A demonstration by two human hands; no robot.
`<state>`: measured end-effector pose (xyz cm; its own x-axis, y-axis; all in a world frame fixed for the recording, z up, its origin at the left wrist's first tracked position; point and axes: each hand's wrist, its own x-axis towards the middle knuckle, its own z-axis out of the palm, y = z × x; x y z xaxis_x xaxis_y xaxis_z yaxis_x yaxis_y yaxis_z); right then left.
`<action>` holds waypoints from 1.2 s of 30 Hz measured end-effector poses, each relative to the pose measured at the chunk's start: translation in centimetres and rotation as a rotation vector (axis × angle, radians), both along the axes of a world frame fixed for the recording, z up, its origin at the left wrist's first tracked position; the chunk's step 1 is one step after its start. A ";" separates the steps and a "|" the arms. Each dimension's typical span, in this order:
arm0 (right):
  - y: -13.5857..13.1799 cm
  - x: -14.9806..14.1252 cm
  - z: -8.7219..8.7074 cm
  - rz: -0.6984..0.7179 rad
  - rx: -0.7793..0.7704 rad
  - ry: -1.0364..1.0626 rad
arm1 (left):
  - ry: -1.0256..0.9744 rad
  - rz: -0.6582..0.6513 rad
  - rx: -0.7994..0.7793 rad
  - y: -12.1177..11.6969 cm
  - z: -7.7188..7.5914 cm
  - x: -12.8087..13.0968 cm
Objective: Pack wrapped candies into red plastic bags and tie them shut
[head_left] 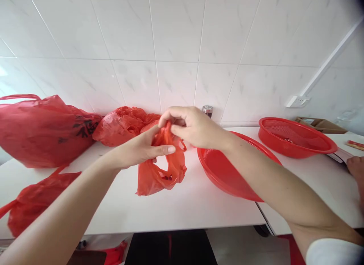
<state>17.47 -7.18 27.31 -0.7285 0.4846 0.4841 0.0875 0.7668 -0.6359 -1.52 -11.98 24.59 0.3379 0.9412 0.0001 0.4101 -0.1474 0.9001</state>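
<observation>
A red plastic bag stands on the white table with its mouth toward me, a few small dark things showing inside. My right hand pinches the bag's gathered top between thumb and fingers. My left hand is at the bag's left side, its thumb across the front and its fingers mostly hidden behind the plastic; it appears to grip the bag too. Just right of the bag sits a red plastic basket, partly covered by my right forearm.
More red bags lie to the left: a large full one, a crumpled one and a smaller one. A lidded jar stands by the wall. Farther right are a second red basket, a cardboard box and another person's hand.
</observation>
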 end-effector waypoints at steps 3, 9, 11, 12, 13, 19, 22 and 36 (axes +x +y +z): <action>0.2 -1.8 -1.2 0.034 0.005 0.135 | -0.032 0.060 -0.084 0.6 -0.5 0.3; 2.3 -1.4 -4.9 0.025 -0.244 0.017 | -0.222 0.137 -0.161 0.8 -2.1 -0.5; 1.8 -1.0 -5.3 0.015 -0.261 0.058 | -0.228 0.103 -0.164 0.9 -2.6 -1.0; 1.2 -0.7 -5.3 -0.010 -0.241 0.116 | -0.231 0.085 -0.159 0.9 -2.7 -1.2; 0.5 -0.5 -5.1 -0.017 -0.227 0.166 | -0.232 0.072 -0.143 0.9 -2.8 -1.4; -1.4 -0.6 -4.8 0.051 -0.246 0.292 | 0.054 0.001 0.048 0.9 -2.7 -2.2; 0.4 -1.8 -7.2 -0.097 -0.289 0.211 | 0.214 0.000 0.123 1.0 -3.2 -1.6; 0.8 -3.9 -12.3 0.112 -0.617 0.191 | 0.307 0.340 0.652 -0.5 -8.0 -1.4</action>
<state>13.61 -6.35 15.01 -0.7192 0.6414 0.2671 -0.1297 0.2538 -0.9585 -2.93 -12.44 16.63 0.1063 0.8351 0.5397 0.7429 -0.4275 0.5152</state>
